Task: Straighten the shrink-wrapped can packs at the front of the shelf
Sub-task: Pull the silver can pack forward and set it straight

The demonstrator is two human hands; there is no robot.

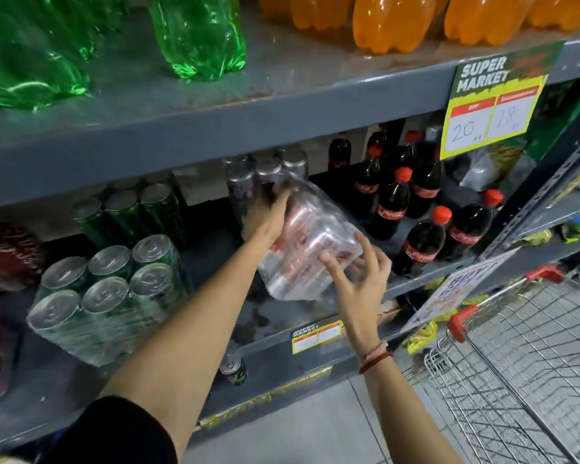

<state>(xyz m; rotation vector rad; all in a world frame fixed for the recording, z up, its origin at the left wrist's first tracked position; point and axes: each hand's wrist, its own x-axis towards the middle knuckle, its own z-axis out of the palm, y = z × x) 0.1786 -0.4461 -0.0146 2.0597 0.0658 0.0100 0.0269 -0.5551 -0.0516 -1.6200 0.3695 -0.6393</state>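
A shrink-wrapped pack of red and white cans (310, 229) is tilted above the middle shelf (315, 349), lying on its side at an angle. My left hand (270, 217) grips its far left end. My right hand (357, 274) has spread fingers touching its near right corner. A shrink-wrapped pack of green cans (104, 293) stands at the shelf front to the left, tops facing me, leaning slightly. Behind it stands a second pack of green cans (131, 212). Grey cans (265, 175) stand behind the held pack.
Cola bottles (426, 226) fill the shelf right of the pack. Red can packs (7, 259) sit at the far left. Green bottles (195, 38) and orange bottles (392, 21) stand on the upper shelf. A price sign (493, 105) hangs from it. A wire trolley (523, 363) stands at the lower right.
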